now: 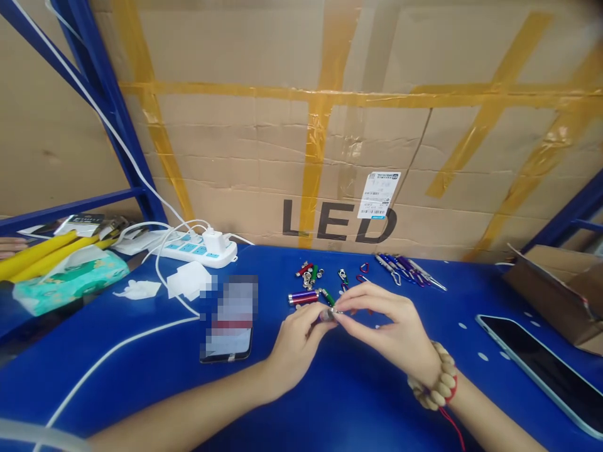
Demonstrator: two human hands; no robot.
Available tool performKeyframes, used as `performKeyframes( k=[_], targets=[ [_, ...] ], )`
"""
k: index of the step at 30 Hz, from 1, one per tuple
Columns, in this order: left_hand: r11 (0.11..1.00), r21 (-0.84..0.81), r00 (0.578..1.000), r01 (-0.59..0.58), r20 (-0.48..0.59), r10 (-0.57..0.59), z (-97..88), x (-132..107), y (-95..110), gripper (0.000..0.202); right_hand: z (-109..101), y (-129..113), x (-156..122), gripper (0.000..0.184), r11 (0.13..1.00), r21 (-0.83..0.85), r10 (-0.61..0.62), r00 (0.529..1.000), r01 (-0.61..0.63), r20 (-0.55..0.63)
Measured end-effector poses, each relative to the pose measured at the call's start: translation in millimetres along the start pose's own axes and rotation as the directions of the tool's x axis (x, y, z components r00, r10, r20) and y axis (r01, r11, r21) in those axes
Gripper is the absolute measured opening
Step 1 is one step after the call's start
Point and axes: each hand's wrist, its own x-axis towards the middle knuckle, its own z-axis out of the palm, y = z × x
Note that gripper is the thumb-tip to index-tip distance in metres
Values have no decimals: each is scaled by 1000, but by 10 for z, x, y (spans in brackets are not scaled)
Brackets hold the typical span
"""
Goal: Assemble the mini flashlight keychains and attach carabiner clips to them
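Observation:
My left hand (pixel 299 342) is closed around a small metal mini flashlight (pixel 326 315), most of it hidden by the fingers. The thumb and fingertips of my right hand (pixel 386 317) pinch its silvery end, where the small part between them is hard to make out. Just beyond the hands lie purple and red flashlight tubes (pixel 304 297) and a green one (pixel 326 296). Behind these is a loose cluster of small metal caps (pixel 308 277) with red and green pieces. A red carabiner clip (pixel 364 267) and a metal clip (pixel 343 275) rest nearby.
Several pen-like flashlights with clips (pixel 409 271) lie at the back right. A phone (pixel 230 320) is on the left, another phone (pixel 541 370) on the right. A white power strip (pixel 198 249), tissues (pixel 188 280) and a cable (pixel 117 348) occupy the left. An open carton (pixel 556 292) stands right.

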Motion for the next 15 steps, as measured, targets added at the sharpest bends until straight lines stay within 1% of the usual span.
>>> performKeyframes(
  k=[4, 6, 12, 15],
  targets=[
    [999, 28, 1000, 25, 4, -25, -6, 6, 17, 22, -21, 10, -8, 7, 991, -93, -94, 994, 98, 47],
    [998, 37, 999, 46, 13, -47, -7, 16, 19, 23, -8, 35, -22, 10, 985, -129, -106, 991, 116, 87],
    [994, 73, 996, 81, 37, -84, -10, 27, -8, 19, 65, 111, -86, 14, 984, -178, 14, 987, 15, 162],
    [992, 92, 994, 90, 50, -94, -13, 14, -28, 17, 81, 125, -103, 14, 981, -192, 15, 981, 23, 194]
  ],
)
